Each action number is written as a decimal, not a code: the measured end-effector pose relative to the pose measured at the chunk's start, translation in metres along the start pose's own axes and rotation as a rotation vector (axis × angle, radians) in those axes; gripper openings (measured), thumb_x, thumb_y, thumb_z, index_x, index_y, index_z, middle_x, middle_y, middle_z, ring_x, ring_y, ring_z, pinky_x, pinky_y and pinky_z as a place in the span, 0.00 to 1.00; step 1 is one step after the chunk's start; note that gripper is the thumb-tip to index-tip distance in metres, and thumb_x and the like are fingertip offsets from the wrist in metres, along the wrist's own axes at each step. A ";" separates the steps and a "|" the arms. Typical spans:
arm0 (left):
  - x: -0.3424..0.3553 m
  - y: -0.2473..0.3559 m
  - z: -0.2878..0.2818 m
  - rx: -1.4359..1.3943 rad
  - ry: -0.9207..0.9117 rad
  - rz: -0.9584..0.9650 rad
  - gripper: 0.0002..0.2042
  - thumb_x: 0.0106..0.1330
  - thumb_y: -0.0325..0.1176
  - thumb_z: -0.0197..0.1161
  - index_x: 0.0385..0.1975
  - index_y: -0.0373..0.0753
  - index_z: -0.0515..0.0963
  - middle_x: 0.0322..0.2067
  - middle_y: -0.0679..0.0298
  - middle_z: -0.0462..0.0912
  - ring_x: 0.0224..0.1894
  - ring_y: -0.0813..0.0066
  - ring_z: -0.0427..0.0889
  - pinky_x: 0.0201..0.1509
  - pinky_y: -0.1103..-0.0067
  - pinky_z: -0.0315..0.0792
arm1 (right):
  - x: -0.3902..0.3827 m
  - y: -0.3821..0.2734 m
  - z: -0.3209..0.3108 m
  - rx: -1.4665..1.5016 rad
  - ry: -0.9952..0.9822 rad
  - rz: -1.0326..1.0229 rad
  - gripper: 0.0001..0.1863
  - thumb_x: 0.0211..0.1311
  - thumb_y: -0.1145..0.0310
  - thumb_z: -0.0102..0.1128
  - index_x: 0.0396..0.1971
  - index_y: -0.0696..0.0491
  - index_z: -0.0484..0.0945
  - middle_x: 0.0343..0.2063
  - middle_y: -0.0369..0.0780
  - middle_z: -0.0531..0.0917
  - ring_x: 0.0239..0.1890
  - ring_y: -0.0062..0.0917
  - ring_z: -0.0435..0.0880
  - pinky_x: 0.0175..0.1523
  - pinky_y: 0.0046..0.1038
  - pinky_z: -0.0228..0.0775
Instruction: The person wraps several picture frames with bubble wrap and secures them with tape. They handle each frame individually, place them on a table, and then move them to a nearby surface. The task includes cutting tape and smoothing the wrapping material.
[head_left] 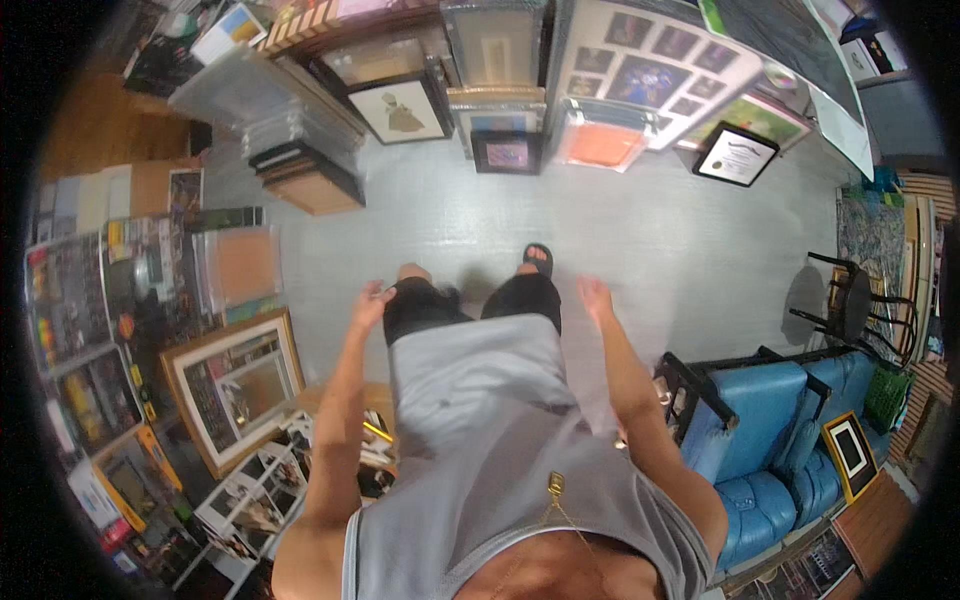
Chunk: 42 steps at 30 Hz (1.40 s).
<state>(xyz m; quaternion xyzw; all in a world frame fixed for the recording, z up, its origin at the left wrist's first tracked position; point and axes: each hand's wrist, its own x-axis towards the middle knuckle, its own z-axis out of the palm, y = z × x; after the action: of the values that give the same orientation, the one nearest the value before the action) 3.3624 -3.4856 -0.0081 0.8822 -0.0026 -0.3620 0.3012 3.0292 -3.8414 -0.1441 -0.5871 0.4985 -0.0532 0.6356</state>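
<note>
While both the left hand (370, 305) and right hand (596, 297) swing open and empty, a foot could clip the framed pictures (236, 382) along the floor's (620, 230) left edge.

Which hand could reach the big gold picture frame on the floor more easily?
Probably the left hand: the gold picture frame lies on that side. The right hand hangs toward the blue sofa.

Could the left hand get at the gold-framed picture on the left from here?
Probably not without bending: the left hand hangs empty by the thigh, while the gold-framed picture lies low among stacked frames; nothing blocks it.
</note>
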 end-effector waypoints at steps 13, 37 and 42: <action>0.561 0.220 -0.083 0.950 0.150 0.875 0.40 0.44 0.38 0.66 0.58 0.35 0.54 0.52 0.48 0.64 0.55 0.49 0.62 0.58 0.63 0.57 | 0.419 -0.131 0.263 -0.967 0.256 -0.222 0.22 0.42 0.65 0.60 0.43 0.45 0.72 0.46 0.40 0.72 0.53 0.38 0.67 0.46 0.43 0.67; 0.395 0.255 -0.077 1.215 -0.202 0.851 0.11 0.38 0.31 0.66 0.24 0.36 0.77 0.21 0.50 0.78 0.28 0.50 0.78 0.33 0.64 0.71 | 0.205 -0.055 0.186 -1.076 0.135 -0.129 0.10 0.49 0.66 0.51 0.32 0.46 0.77 0.38 0.38 0.75 0.47 0.30 0.71 0.53 0.37 0.56; 0.258 0.300 -0.045 1.272 -0.057 0.923 0.15 0.33 0.33 0.68 0.23 0.34 0.77 0.21 0.51 0.79 0.27 0.50 0.79 0.33 0.65 0.72 | 0.025 -0.068 0.086 -0.969 0.376 -0.187 0.08 0.45 0.68 0.54 0.29 0.46 0.77 0.32 0.34 0.73 0.44 0.25 0.71 0.57 0.36 0.52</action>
<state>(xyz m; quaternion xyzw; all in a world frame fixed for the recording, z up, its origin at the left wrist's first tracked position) 3.6454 -3.7651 0.0123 0.7852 -0.5832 -0.1519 -0.1422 3.1368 -3.8187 -0.1207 -0.8359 0.5168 0.0221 0.1834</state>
